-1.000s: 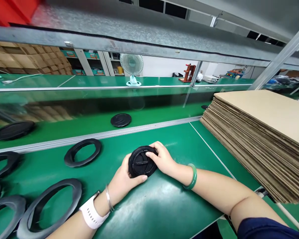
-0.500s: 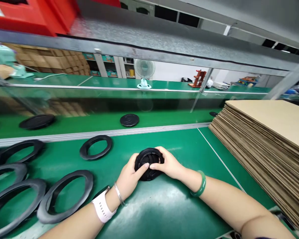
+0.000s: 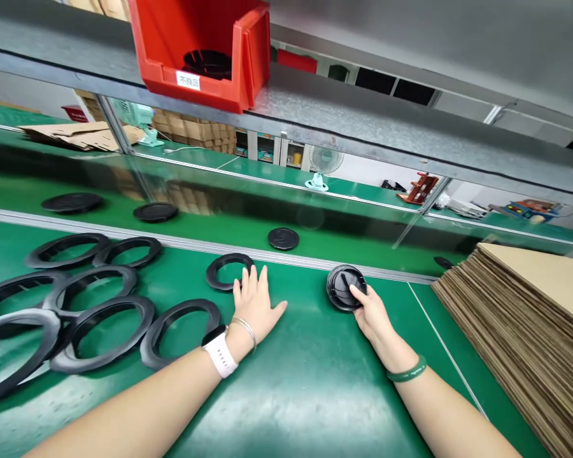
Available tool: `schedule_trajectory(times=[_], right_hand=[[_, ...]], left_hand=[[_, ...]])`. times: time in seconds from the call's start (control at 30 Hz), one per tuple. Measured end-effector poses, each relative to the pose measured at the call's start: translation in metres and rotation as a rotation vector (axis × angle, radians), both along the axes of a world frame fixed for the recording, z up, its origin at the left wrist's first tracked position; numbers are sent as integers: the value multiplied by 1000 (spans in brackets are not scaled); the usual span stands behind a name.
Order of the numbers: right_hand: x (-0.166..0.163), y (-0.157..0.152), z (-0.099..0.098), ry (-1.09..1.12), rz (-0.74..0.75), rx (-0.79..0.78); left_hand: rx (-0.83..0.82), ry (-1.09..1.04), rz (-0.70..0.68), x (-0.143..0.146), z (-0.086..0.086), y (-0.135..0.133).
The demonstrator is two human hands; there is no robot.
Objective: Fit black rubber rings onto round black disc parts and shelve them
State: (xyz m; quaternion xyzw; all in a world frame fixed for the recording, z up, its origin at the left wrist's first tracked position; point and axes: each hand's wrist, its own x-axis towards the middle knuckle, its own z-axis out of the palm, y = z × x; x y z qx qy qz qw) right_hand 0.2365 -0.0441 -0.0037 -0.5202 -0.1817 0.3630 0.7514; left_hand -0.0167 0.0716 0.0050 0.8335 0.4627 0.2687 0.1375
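My right hand (image 3: 371, 312) grips a round black plastic cap (image 3: 344, 287), tilted up on the green bench near the metal rail. Fingers spread, my left hand (image 3: 254, 305) lies flat on the green bench (image 3: 305, 381), its fingertips just short of a small black ring (image 3: 229, 271). To the left of that hand lies a larger black ring (image 3: 180, 331), with several more big rings (image 3: 81, 305) spread over the bench beyond it.
Behind the rail (image 3: 210, 245) a green conveyor belt carries black discs (image 3: 283, 238), (image 3: 155, 212), (image 3: 71, 203). A tall stack of cardboard sheets (image 3: 520, 312) fills the right. Overhead, a red bin (image 3: 198, 51) sits on a metal shelf. A small fan (image 3: 321, 166) stands beyond.
My left hand has let go of the cap and moved left, flat by the small ring. My right hand has carried the cap right and toward the rail. The view has swung left.
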Motion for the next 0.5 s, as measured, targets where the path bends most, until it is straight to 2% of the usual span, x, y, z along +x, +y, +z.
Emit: schedule_trajectory(times=[0.1,0.23,0.33,0.43,0.5], right_hand=[[4,3,2,57,-1,53],[-1,6,0,-12,-23,85],[1,10,-3,-113,-43,42],[8,17,-3,-275,-43,-33],[20,25,4,-423,-69,-79]], left_hand=[[81,103,-84,1,-10,0],[177,64,-296,4,-18,-18],[198,35,-375,5,-24,-17],[114,-16,-477,8,-27,-7],[-37,-68,-604,10,-22,-8]])
